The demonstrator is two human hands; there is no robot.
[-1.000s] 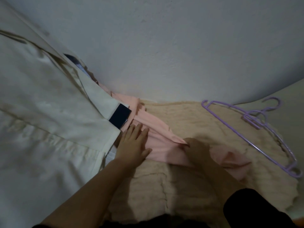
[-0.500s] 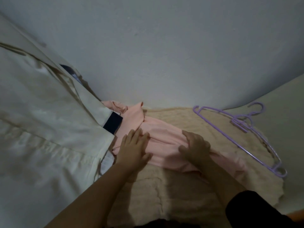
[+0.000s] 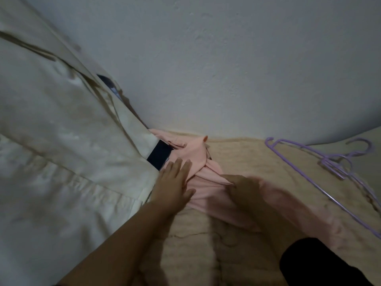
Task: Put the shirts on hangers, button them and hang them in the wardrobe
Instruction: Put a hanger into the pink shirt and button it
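On the beige blanket (image 3: pixel 206 250) near the wall lies the pink shirt (image 3: pixel 204 182), crumpled. The left hand (image 3: pixel 172 188) rests flat on its left part with fingers straight, while the blurred right hand (image 3: pixel 245 188) pinches a fold of its cloth. Purple hangers (image 3: pixel 329 168) lie well apart at the right, and a cream shirt (image 3: pixel 61 141) fills the left.

Pink shirt (image 3: pixel 208 182), frame centre: thin smooth cloth, matt, soft folds. Beige blanket (image 3: pixel 243 159) under it: thick cloth, rough nubby weave, matt. Cream garment (image 3: pixel 68 153) filling the left of the frame: woven cloth, smooth, faint sheen, stitched seams, brownish stains. Dark navy patch (image 3: pixel 159 154) at its edge: matt, material unclear. 2 purple hangers (image 3: pixel 321 162), right of the frame: thin plastic, smooth, slightly glossy. Wall (image 3: pixel 226 58), top: painted plaster, matt, finely rough.
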